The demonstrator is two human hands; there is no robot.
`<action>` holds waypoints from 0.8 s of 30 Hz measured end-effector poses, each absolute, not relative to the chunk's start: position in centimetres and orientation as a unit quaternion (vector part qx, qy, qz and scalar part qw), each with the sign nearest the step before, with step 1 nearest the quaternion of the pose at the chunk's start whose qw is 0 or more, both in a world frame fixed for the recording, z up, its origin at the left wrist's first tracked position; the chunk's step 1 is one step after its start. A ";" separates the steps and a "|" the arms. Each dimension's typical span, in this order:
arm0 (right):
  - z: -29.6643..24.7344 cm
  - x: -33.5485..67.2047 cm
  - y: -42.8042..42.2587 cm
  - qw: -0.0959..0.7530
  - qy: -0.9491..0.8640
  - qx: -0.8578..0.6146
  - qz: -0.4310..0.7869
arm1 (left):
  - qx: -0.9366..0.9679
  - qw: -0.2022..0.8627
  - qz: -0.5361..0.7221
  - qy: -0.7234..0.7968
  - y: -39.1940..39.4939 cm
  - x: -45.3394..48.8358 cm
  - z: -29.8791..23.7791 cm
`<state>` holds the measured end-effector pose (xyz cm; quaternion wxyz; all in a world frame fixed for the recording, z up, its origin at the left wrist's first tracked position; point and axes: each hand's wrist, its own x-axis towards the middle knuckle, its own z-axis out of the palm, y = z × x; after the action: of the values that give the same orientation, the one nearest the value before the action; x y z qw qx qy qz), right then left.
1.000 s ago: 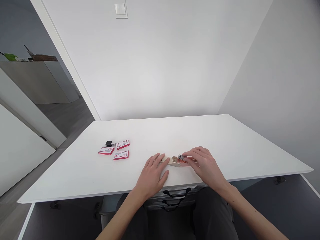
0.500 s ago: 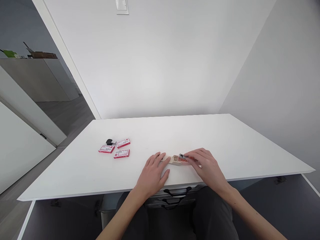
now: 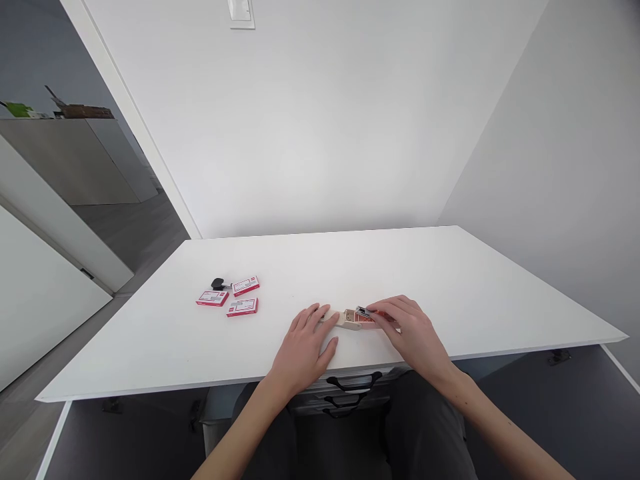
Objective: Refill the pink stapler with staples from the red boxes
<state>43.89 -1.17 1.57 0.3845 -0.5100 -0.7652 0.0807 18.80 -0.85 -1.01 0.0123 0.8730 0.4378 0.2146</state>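
What looks like an opened-out stapler lies lengthwise near the table's front edge, its cream part at left and a pink part with a reddish inside at right. My left hand rests over the cream end, fingers spread and lying on it, thumb apart on the tabletop. With thumb and fingers pinched together, my right hand grips the right portion of the stapler. A small silver metal piece sticks out to the left of these fingertips. My right fingers hide most of the pink end.
Three small red-and-white boxes lie at the left of the white table, beside a small black object with a metal end. Drawers with black handles sit below the front edge. A wall stands behind the table.
The view has shifted very slightly. Both hands and the stapler stay in nearly the same place, with no clear change in grip.
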 end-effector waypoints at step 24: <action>2.4 43.8 -0.4 0.348 -0.775 -0.518 0.101 | 0.873 0.009 0.205 0.442 -0.8 18.9 -0.9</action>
<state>43.84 -0.37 2.40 0.3476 -0.5179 -0.7751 0.1013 18.88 -0.84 -0.87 0.0094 0.8731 0.4422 0.2052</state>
